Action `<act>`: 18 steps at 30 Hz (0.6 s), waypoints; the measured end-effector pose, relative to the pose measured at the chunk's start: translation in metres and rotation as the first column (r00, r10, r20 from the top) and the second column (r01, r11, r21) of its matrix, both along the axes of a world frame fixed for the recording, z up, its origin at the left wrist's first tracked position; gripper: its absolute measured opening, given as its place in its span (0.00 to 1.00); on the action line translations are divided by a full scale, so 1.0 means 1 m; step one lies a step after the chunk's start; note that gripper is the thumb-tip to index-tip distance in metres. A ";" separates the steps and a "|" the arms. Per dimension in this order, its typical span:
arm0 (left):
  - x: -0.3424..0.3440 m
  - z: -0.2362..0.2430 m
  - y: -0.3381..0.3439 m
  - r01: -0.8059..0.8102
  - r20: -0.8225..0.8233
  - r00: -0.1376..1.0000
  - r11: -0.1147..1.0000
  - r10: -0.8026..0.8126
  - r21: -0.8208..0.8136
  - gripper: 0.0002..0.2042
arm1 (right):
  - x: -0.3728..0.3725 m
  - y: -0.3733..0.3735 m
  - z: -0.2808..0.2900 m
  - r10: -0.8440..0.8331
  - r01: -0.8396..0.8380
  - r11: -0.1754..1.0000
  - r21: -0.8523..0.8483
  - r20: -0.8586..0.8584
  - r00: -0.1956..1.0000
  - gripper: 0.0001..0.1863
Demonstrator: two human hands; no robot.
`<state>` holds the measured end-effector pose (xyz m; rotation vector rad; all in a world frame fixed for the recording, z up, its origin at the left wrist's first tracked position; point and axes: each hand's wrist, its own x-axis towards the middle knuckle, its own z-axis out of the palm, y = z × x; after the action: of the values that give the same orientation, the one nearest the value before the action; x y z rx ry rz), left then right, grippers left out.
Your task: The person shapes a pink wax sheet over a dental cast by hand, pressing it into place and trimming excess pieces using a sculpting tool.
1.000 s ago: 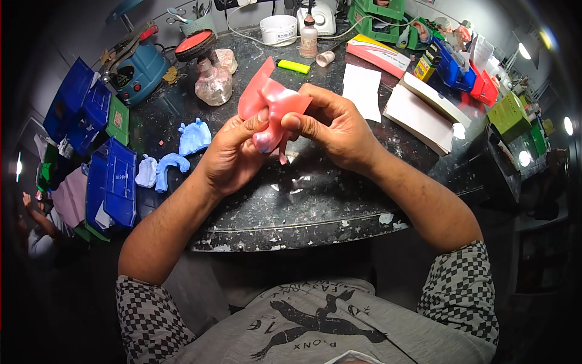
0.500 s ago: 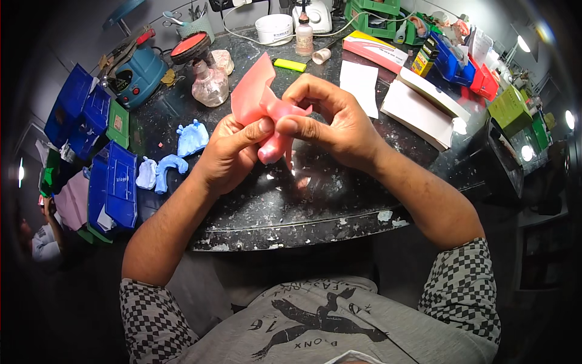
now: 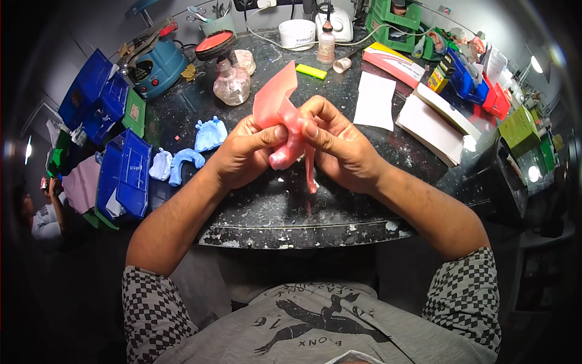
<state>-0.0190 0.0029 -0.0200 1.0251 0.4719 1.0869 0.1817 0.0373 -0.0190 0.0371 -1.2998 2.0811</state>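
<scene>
A pink wax sheet [image 3: 274, 97], flat and upright at its far end, is bent and bunched into folds at its near end. My left hand [image 3: 245, 151] grips the folded part from the left, thumb on top. From the right, my right hand [image 3: 344, 148] pinches the same wax with thumb and curled fingers. A narrow pink strip [image 3: 310, 173] dangles below the fingers. Whether anything lies inside the folds is hidden. To the left of my hands rest a light-blue dental cast [image 3: 211, 134], a blue arch-shaped piece [image 3: 185, 162] and a pale blue piece [image 3: 160, 165].
Blue bins [image 3: 128, 176] line the left side, near a teal machine [image 3: 159, 65]. A glass burner bottle [image 3: 231, 86], white tub [image 3: 297, 34], dropper bottle [image 3: 326, 45] and yellow-green block [image 3: 311, 71] stand farther back. White paper [image 3: 374, 102] and an open box [image 3: 433, 124] lie right.
The view has shifted, so the bench appears farther right. My right fingers have moved on the wax, and a pink strip hangs more plainly beneath them. Both hands still hold the sheet.
</scene>
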 end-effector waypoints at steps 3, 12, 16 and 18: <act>-0.006 0.004 0.001 0.157 0.050 0.986 0.987 -0.156 -0.014 0.13 | -0.002 -0.006 0.004 -0.081 0.081 0.997 -0.008 -0.013 0.997 0.08; -0.014 0.002 0.003 0.139 -0.042 0.989 0.990 -0.140 -0.019 0.15 | 0.004 -0.002 0.009 -0.098 0.082 0.988 0.131 0.118 0.988 0.09; -0.018 0.000 0.003 0.169 -0.071 0.982 0.984 -0.173 -0.062 0.14 | 0.007 0.000 0.010 -0.104 0.068 0.976 0.209 0.168 0.980 0.10; -0.021 -0.002 0.003 0.177 -0.079 0.980 0.982 -0.182 -0.069 0.14 | 0.011 0.001 0.016 -0.127 0.069 0.962 0.263 0.208 0.970 0.10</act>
<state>-0.0395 0.0055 -0.0221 1.0417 0.4693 0.8659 0.1930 0.0379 -0.0029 -0.1508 -1.6649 1.8634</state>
